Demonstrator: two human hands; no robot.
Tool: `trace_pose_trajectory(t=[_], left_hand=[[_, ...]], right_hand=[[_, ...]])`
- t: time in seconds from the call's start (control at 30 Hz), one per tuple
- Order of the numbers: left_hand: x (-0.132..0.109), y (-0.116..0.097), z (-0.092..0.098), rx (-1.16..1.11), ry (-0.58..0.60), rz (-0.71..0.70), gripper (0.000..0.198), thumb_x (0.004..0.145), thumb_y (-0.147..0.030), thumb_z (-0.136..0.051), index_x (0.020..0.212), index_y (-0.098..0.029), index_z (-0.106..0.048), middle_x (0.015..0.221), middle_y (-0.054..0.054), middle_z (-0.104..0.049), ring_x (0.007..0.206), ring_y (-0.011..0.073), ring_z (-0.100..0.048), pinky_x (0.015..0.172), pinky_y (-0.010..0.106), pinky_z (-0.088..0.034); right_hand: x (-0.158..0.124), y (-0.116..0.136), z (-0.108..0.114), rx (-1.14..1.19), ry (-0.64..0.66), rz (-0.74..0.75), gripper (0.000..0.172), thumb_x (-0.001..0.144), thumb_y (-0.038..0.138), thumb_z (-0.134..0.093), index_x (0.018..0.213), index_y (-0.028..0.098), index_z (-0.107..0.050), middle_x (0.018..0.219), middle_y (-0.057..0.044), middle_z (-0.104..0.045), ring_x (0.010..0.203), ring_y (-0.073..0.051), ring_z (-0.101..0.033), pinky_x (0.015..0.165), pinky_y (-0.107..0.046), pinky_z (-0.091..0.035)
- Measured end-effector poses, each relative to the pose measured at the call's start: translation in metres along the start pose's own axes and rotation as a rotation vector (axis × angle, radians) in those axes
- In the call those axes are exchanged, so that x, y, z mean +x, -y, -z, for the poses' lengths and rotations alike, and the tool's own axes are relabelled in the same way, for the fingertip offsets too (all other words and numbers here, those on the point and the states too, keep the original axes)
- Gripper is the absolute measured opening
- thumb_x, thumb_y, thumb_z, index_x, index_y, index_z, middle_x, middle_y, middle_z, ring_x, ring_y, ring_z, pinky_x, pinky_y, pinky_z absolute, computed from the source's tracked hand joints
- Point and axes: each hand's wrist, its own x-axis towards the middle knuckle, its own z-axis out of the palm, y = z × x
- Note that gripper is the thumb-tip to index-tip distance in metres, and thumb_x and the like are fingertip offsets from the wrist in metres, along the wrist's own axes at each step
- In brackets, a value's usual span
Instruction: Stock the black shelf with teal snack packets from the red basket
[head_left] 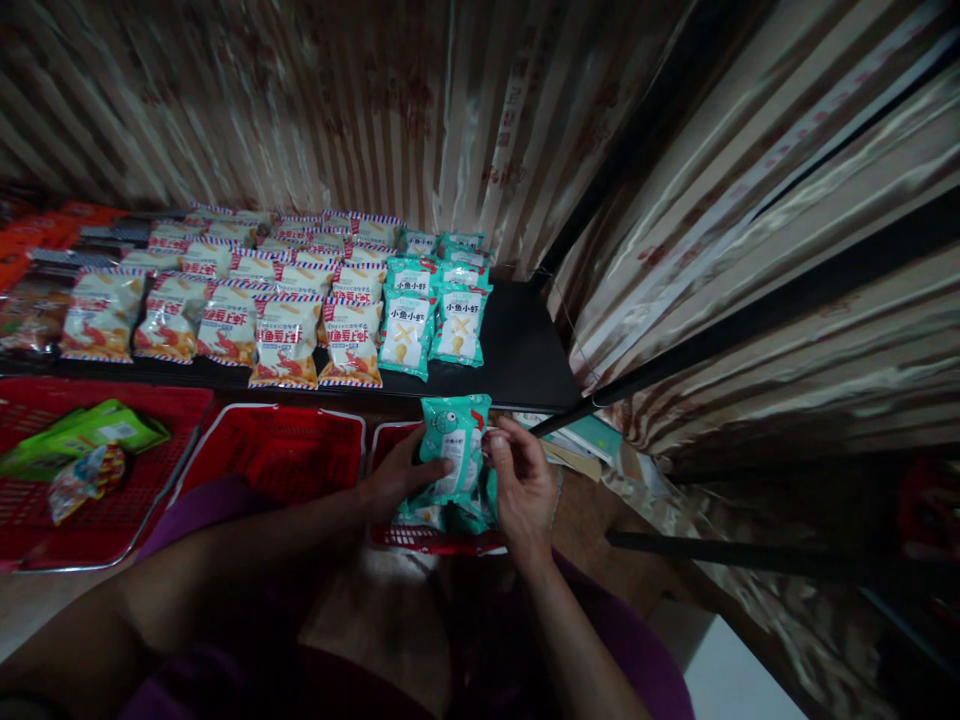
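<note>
A teal snack packet (455,445) stands upright between my two hands, over a red basket (431,538) that holds more teal packets. My left hand (397,478) grips its left edge with the thumb across the front. My right hand (519,480) pinches its right edge, fingers closed. On the black shelf (525,360) just beyond lie rows of teal packets (433,320) and, to their left, white packets with red print (289,340).
An empty red basket (281,455) sits left of my hands. Another red basket (97,480) at far left holds green and mixed packets. Striped curtains (750,250) hang behind and to the right. Black bars (750,330) cross the right side.
</note>
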Motion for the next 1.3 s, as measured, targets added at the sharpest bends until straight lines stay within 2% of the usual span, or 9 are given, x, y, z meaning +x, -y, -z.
trace_pose_trajectory(t=[0.13,0.23,0.4,0.57,0.73,0.87,1.0,1.3], left_hand=[[-0.002,0.0,0.004,-0.035,0.049,0.028,0.07,0.063,-0.034,-0.079,0.124,-0.016,-0.051,0.11,0.011,-0.067,0.1,0.0272,-0.062,0.09,0.042,-0.046],[-0.005,-0.002,0.006,-0.043,0.11,0.042,0.068,0.064,-0.032,-0.078,0.124,-0.015,-0.052,0.114,0.011,-0.065,0.102,0.0281,-0.062,0.091,0.043,-0.046],[-0.006,-0.005,0.01,-0.01,0.166,0.072,0.067,0.068,-0.032,-0.076,0.128,-0.018,-0.049,0.12,0.011,-0.063,0.109,0.0279,-0.059,0.094,0.042,-0.045],[-0.003,-0.01,0.009,0.024,0.104,0.03,0.063,0.073,-0.038,-0.072,0.128,-0.019,-0.048,0.121,0.01,-0.063,0.109,0.0273,-0.059,0.094,0.041,-0.045],[0.0,-0.014,0.008,0.076,0.051,-0.071,0.06,0.071,-0.044,-0.072,0.121,-0.016,-0.055,0.121,0.01,-0.062,0.108,0.0262,-0.058,0.095,0.039,-0.044],[0.0,-0.016,0.007,0.085,-0.019,-0.077,0.058,0.073,-0.051,-0.068,0.118,-0.017,-0.058,0.112,0.009,-0.066,0.099,0.0246,-0.061,0.089,0.037,-0.047],[0.001,-0.015,0.008,0.11,-0.085,-0.085,0.052,0.072,-0.053,-0.067,0.11,-0.017,-0.063,0.104,0.006,-0.068,0.094,0.0229,-0.062,0.086,0.036,-0.047],[0.006,-0.012,0.008,0.092,-0.179,-0.081,0.045,0.07,-0.053,-0.069,0.092,-0.015,-0.068,0.084,0.003,-0.067,0.077,0.0166,-0.059,0.072,0.029,-0.048]], right_hand=[[0.006,-0.004,-0.002,0.128,0.014,-0.187,0.039,0.072,0.046,-0.07,0.103,0.023,-0.066,0.094,-0.002,-0.07,0.078,-0.014,-0.063,0.07,-0.024,-0.051],[0.007,-0.003,-0.006,0.237,0.063,-0.304,0.038,0.069,0.049,-0.072,0.097,0.024,-0.067,0.082,0.0,-0.071,0.067,-0.012,-0.063,0.058,-0.02,-0.05],[0.007,-0.002,-0.01,0.3,0.073,-0.338,0.031,0.066,0.046,-0.076,0.085,0.023,-0.068,0.072,0.003,-0.068,0.056,-0.009,-0.058,0.051,-0.017,-0.046],[0.009,-0.005,-0.011,0.275,0.042,-0.324,0.026,0.066,0.044,-0.076,0.077,0.023,-0.067,0.061,0.006,-0.062,0.051,-0.007,-0.053,0.048,-0.016,-0.043],[0.007,0.004,-0.013,0.183,0.066,-0.298,0.03,0.065,0.048,-0.075,0.077,0.022,-0.068,0.064,0.003,-0.065,0.055,-0.01,-0.056,0.051,-0.02,-0.046],[0.006,0.012,-0.015,0.112,0.078,-0.305,0.034,0.062,0.048,-0.076,0.078,0.019,-0.069,0.068,0.0,-0.068,0.057,-0.011,-0.057,0.051,-0.022,-0.046],[0.007,0.01,-0.014,0.062,0.075,-0.29,0.034,0.06,0.047,-0.077,0.077,0.018,-0.07,0.065,0.0,-0.066,0.057,-0.011,-0.056,0.052,-0.022,-0.045],[0.006,0.001,-0.012,0.048,0.124,-0.268,0.035,0.067,0.051,-0.071,0.08,0.018,-0.068,0.069,0.001,-0.064,0.063,-0.012,-0.056,0.058,-0.023,-0.045]])
